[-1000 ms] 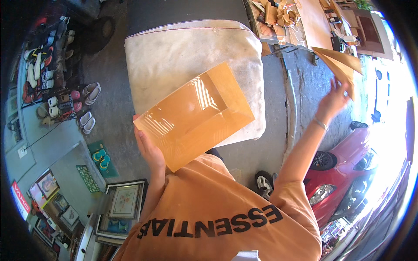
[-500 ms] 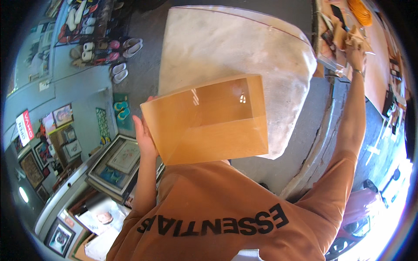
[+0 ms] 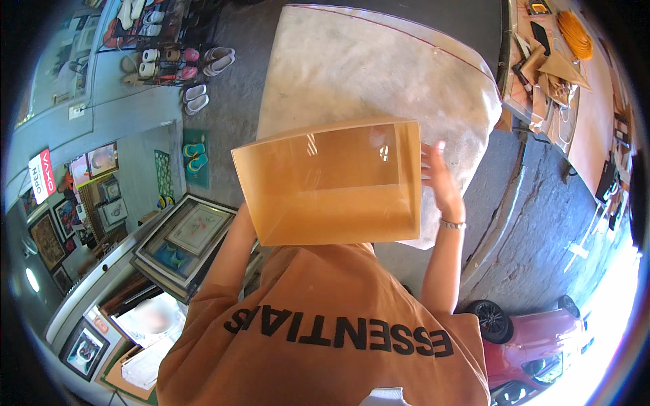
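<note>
Bright daylight fills the frame, blowing out to white glare at the lower right edge. The orange sheet (image 3: 332,183) glows translucent, with small bright reflections near its top. The upper left is dimmer. Fisheye bending curves lines toward the black rim. A blurred patch sits at lower left.

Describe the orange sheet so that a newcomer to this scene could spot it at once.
Start at the big pale cloth-covered table at the top centre. Just below it, in front of the person's orange shirt, is the orange sheet, with the right hand at its right edge. Unlike the framed pictures to its left, it is plain, glossy and see-through.
</note>
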Demonstrator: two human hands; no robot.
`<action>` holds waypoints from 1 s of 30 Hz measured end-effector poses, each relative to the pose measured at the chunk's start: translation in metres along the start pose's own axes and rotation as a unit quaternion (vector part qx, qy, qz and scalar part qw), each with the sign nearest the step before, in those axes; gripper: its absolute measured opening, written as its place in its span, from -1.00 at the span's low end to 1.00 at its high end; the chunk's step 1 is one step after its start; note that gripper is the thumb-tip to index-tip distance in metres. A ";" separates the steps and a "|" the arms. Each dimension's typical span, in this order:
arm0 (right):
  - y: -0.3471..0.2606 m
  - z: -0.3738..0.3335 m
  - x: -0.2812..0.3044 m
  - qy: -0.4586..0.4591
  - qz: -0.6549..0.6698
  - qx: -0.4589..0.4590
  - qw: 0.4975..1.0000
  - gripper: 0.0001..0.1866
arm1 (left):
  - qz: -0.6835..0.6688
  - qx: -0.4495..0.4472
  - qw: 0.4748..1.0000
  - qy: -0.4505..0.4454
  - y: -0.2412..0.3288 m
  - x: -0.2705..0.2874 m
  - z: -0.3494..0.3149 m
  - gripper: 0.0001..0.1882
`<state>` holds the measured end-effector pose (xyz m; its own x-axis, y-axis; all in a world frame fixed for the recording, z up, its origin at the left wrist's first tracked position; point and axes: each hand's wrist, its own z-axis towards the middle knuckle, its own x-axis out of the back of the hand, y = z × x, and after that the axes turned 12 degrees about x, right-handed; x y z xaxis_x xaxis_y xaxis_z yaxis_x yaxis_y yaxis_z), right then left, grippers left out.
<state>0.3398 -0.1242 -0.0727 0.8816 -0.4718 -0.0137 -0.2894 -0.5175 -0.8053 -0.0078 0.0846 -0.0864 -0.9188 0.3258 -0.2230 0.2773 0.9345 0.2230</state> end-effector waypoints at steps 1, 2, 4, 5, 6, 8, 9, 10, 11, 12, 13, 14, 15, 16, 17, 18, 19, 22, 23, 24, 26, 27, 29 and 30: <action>-0.002 0.001 -0.008 -0.007 -0.054 -0.014 0.998 -0.15 | -0.002 -0.002 1.000 -0.008 0.000 -0.004 0.006 -0.28; -0.005 0.002 -0.014 -0.022 -0.107 -0.003 0.994 -0.26 | -0.005 -0.007 1.000 -0.017 0.000 -0.008 0.011 -0.28; -0.010 0.000 -0.015 -0.056 -0.168 0.048 0.983 -0.53 | -0.012 -0.022 0.999 -0.036 0.000 -0.013 0.016 -0.28; -0.012 -0.004 -0.013 -0.048 -0.177 0.095 0.978 -0.51 | -0.018 -0.031 0.998 -0.047 0.000 -0.014 0.014 -0.28; -0.014 -0.008 -0.010 -0.061 -0.199 0.151 0.966 -0.50 | -0.023 -0.043 0.997 -0.058 -0.001 -0.013 0.011 -0.28; -0.019 -0.026 -0.003 -0.042 -0.159 0.217 0.962 -0.56 | -0.034 -0.071 0.993 -0.084 -0.003 -0.007 -0.002 -0.28; -0.023 -0.036 -0.002 -0.016 -0.089 0.214 0.973 -0.57 | -0.040 -0.087 0.990 -0.101 -0.005 -0.001 -0.011 -0.28; -0.032 -0.052 0.006 0.010 -0.057 0.200 0.978 -0.56 | -0.045 -0.104 0.986 -0.119 -0.006 0.005 -0.021 -0.28; -0.042 -0.066 0.010 0.019 -0.036 0.229 0.972 -0.54 | -0.051 -0.123 0.981 -0.142 -0.006 0.011 -0.031 -0.29; -0.053 -0.080 0.010 0.038 -0.037 0.299 0.953 -0.50 | -0.056 -0.146 0.973 -0.170 -0.007 0.018 -0.041 -0.29; -0.066 -0.096 0.010 0.050 0.034 0.287 0.956 -0.42 | -0.059 -0.168 0.963 -0.200 -0.004 0.025 -0.049 -0.29; -0.079 -0.109 0.006 0.018 0.223 0.276 0.935 -0.33 | -0.059 -0.190 0.953 -0.228 0.001 0.030 -0.056 -0.29; -0.090 -0.121 0.001 -0.041 0.348 0.289 0.891 -0.24 | -0.060 -0.215 0.939 -0.261 0.008 0.036 -0.061 -0.29; -0.100 -0.129 -0.006 -0.070 0.388 0.306 0.867 -0.14 | -0.057 -0.240 0.924 -0.293 0.018 0.042 -0.064 -0.29; -0.110 -0.131 -0.012 -0.165 0.377 0.361 0.837 -0.13 | -0.055 -0.261 0.907 -0.326 0.029 0.046 -0.065 -0.29; -0.114 -0.135 -0.024 -0.061 0.334 0.328 0.882 -0.11 | -0.052 -0.278 0.893 -0.350 0.039 0.050 -0.064 -0.29; -0.114 -0.136 -0.037 0.023 0.285 0.301 0.910 -0.08 | -0.043 -0.296 0.877 -0.376 0.050 0.053 -0.060 -0.29; -0.101 -0.125 -0.067 0.021 0.243 0.329 0.912 -0.18 | -0.018 -0.344 0.851 -0.396 0.063 0.060 -0.043 -0.29; -0.091 -0.121 -0.075 0.014 0.253 0.354 0.900 -0.22 | -0.010 -0.369 0.847 -0.383 0.060 0.062 -0.035 -0.30; -0.080 -0.119 -0.081 0.053 0.257 0.329 0.907 -0.26 | 0.000 -0.406 0.839 -0.361 0.054 0.064 -0.027 -0.30; -0.057 -0.115 -0.090 0.059 0.281 0.302 0.909 -0.38 | 0.025 -0.466 0.833 -0.298 0.040 0.070 -0.010 -0.32; -0.045 -0.115 -0.094 0.073 0.275 0.299 0.911 -0.41 | 0.051 -0.477 0.824 -0.300 0.035 0.075 -0.003 -0.31; -0.021 -0.117 -0.100 0.103 0.258 0.291 0.915 -0.47 | 0.110 -0.481 0.819 -0.292 0.026 0.083 0.013 -0.28; -0.009 -0.119 -0.102 0.112 0.246 0.289 0.918 -0.58 | 0.113 -0.457 0.842 -0.265 0.022 0.087 0.020 -0.24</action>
<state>0.2083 -0.1563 0.0067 0.5787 -0.7161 -0.3903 -0.3295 0.2324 -0.9151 -0.0760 0.1368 -0.1197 -0.5497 0.7246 -0.4157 -0.1269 0.4194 0.8989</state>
